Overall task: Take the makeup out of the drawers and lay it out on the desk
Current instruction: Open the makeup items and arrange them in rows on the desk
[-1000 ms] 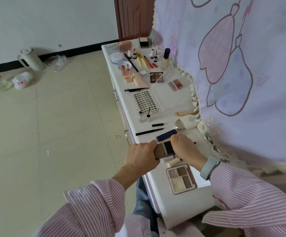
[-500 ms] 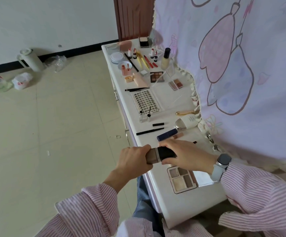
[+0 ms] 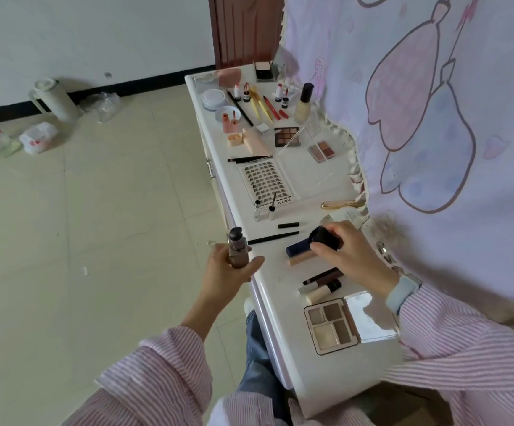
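White glossy counter [image 3: 268,290] along a pink cartoon-print curtain [image 3: 434,118], makeup laid out along it. Left hand [image 3: 229,273] off the counter's edge, fingers wrapped round an upright taupe pump bottle [image 3: 236,249], uncapped. Right hand [image 3: 346,252] above the counter, fingers clamped on the black cap [image 3: 323,235]. Open four-pan eyeshadow palette [image 3: 331,325] lies nearest.

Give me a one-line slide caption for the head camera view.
Left hand holds an uncapped brown bottle; right hand holds its black cap over the desk.
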The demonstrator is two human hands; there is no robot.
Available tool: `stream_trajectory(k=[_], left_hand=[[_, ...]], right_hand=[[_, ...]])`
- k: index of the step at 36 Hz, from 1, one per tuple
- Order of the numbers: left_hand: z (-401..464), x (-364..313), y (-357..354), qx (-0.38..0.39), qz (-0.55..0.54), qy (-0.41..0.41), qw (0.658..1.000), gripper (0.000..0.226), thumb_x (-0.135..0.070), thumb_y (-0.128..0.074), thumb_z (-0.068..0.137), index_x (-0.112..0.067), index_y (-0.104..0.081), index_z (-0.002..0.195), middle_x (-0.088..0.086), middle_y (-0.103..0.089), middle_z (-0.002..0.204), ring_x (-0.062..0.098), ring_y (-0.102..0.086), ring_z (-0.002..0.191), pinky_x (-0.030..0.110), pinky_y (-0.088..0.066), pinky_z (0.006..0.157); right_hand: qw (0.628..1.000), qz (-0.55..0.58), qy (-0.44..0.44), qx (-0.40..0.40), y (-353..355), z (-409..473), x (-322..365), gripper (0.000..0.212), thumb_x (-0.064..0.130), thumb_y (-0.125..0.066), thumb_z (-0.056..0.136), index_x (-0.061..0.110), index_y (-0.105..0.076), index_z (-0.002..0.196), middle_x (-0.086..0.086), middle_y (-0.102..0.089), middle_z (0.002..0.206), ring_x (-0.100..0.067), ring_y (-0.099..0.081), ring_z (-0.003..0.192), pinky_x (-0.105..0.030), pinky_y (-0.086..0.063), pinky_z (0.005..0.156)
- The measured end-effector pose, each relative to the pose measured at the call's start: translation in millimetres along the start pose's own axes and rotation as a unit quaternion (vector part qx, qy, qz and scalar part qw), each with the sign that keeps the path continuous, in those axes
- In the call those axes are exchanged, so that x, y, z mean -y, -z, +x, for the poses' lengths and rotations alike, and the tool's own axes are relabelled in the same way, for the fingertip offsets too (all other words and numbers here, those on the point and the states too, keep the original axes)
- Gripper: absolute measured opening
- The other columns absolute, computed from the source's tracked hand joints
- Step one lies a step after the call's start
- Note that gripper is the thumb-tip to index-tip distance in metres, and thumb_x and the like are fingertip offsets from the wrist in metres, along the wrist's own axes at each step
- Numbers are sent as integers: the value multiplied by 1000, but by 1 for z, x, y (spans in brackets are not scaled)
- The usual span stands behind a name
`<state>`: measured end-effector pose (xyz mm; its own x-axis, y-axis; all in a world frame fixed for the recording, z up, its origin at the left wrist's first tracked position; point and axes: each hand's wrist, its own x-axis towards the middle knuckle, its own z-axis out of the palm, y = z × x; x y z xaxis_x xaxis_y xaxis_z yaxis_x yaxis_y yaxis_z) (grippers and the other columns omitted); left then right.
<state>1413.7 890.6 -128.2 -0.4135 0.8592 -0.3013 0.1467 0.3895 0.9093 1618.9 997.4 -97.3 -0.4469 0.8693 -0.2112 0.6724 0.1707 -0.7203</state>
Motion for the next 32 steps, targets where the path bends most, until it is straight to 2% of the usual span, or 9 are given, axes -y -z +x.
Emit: stream_trajectory(k=[3, 5, 8, 11, 15, 18, 21, 26, 32], left_hand=[[7, 13, -15, 31, 18, 39, 999, 37, -49, -79, 58, -31, -58, 83, 14, -62, 96, 20, -66, 79, 43, -55, 81], [15, 24, -25, 31, 36, 52, 998, 45, -55, -77, 51, -27, -59, 81, 12, -63, 96, 23, -64, 85, 39, -52, 82], [24, 33, -35, 25, 45, 62, 997, 43, -44, -81, 55, -15, -58, 77, 9, -63, 94, 20, -62, 87, 32, -48, 78], [30, 35, -41, 27, 39, 48, 998, 46, -45, -81, 53, -15, -56, 78, 9, -61, 88, 23, -60, 81, 40, -51, 77], [36, 29, -45, 24, 56, 12, 998, 36, -18, -81, 68, -16, -58, 97, -9, -52, 90, 5, -52, 78, 9, -39, 69], [43, 30, -49, 24, 74, -13, 997, 42, -16, -81, 69, -13, -59, 105, -10, -51, 95, 6, -50, 80, 3, -37, 65], [45, 28, -50, 11, 85, -35, 996, 45, -18, -81, 70, -15, -59, 110, -10, -54, 98, 9, -53, 86, 7, -39, 70], [56, 29, -53, 3, 109, -61, 992, 46, -14, -79, 72, -16, -60, 113, -8, -57, 100, 16, -58, 92, 31, -52, 81], [57, 28, -53, -6, 94, -80, 992, 46, -8, -74, 77, -14, -58, 121, -11, -49, 99, 2, -54, 75, 22, -53, 78]], right_hand=[[998, 42, -39, -20, -9, 10, -2, 35, 29, -64, 86, 18, -46, 113, 3, -53, 105, -10, -51, 95, -13, -36, 71], [997, 55, -49, -11, -15, 17, -6, 38, 24, -63, 87, 16, -43, 118, 3, -52, 109, -10, -51, 97, -14, -37, 76], [998, 55, -28, -12, -21, 29, -13, 39, 13, -63, 85, 13, -41, 117, -2, -45, 117, -12, -50, 105, -8, -40, 78], [999, 20, -5, -28, -26, 44, -18, 39, 11, -64, 84, 10, -44, 117, -3, -46, 117, -13, -50, 107, -17, -42, 88], [998, -54, 17, -40, -30, 68, -21, 43, 14, -64, 85, 8, -46, 125, -4, -50, 121, -18, -47, 112, -20, -35, 90], [996, -78, 20, -40, -34, 85, -23, 44, 12, -62, 86, 8, -46, 127, -9, -49, 123, -23, -44, 116, -22, -35, 92], [994, -97, 15, -47, -37, 95, -23, 44, 11, -61, 86, 11, -46, 128, -13, -47, 120, -27, -46, 112, -32, -42, 91], [993, -113, 5, -22, -43, 112, -24, 43, 14, -56, 89, 14, -44, 130, -12, -49, 118, -26, -45, 109, -33, -41, 84], [990, -133, 38, -30, -41, 106, -23, 44, 14, -57, 90, 18, -44, 131, -7, -51, 117, -21, -44, 108, -32, -44, 77]])
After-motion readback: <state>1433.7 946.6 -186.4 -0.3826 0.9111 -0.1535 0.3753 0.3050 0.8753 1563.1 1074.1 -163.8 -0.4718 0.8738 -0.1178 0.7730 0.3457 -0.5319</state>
